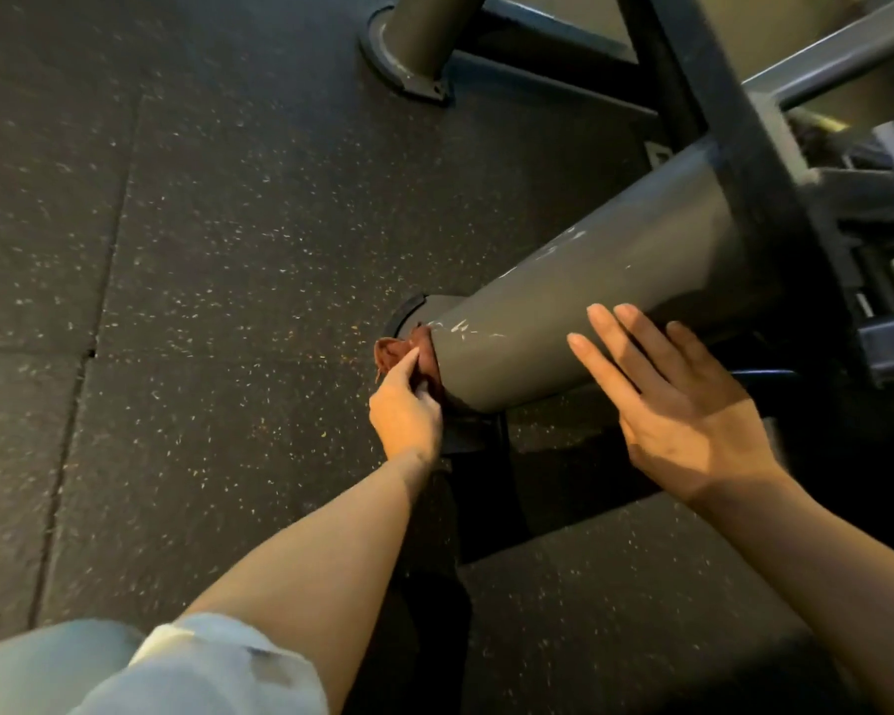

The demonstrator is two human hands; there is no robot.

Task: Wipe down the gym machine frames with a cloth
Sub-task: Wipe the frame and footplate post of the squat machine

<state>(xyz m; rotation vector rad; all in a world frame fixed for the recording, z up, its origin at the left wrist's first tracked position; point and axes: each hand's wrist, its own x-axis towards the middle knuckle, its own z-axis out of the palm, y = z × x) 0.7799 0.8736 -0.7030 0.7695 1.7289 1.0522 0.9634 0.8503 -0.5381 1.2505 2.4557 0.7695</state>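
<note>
Two hands are working at frame centre: left hand [406, 405] is pinching the crumpled reddish-brown cloth [401, 350] against the base of the thick grey metal frame tube [589, 301], prob. wiping; right hand [677, 399], fingers straight, is resting flat on it w/ nothing held, likely bracing.

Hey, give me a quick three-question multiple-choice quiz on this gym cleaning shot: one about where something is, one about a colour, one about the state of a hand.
1. Where is the cloth?
A. at the bottom of the grey post, by its base plate
B. draped over the dark crossbar
C. flat on the floor, away from the machine

2. What colour is the cloth?
A. white
B. reddish brown
C. bright blue

3. How is the right hand held?
A. curled in a fist
B. gripping the cloth
C. fingers straight, holding nothing

Answers: 1 A, the left hand holds it against the post's foot. 2 B, it looks rust-toned against the grey paint. 3 C, the fingers are stretched out flat over the post.
</note>
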